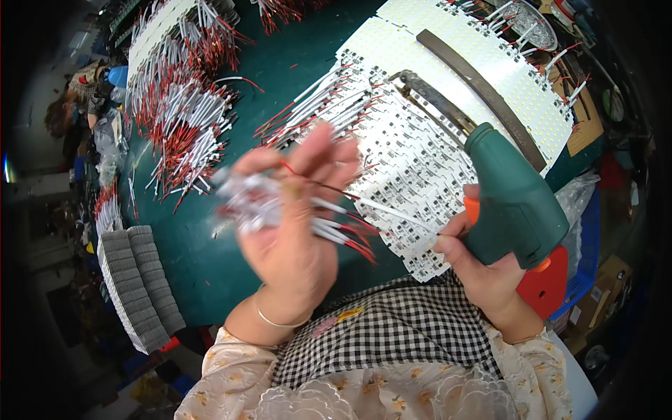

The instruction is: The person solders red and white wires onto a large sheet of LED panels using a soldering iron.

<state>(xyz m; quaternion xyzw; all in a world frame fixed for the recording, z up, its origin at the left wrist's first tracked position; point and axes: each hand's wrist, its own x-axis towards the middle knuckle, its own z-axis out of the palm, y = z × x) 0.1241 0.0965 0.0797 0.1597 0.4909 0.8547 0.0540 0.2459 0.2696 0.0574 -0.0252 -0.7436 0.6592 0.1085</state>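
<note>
My left hand, smeared by motion, is closed around a bundle of short white-sleeved wires with red ends. It is above the near edge of the green table. My right hand grips a green soldering gun with an orange trigger. Its thumb and fingertip also pinch the end of one white-sleeved wire stretching from the left hand. The gun's metal tip points away over rows of white circuit boards. More wires lie along the boards' left side.
A curved dark bar rests across the white panels. Heaps of red and white wires cover the left of the table. Grey ribbed strips lie at the left edge. At right are a red object and a blue crate.
</note>
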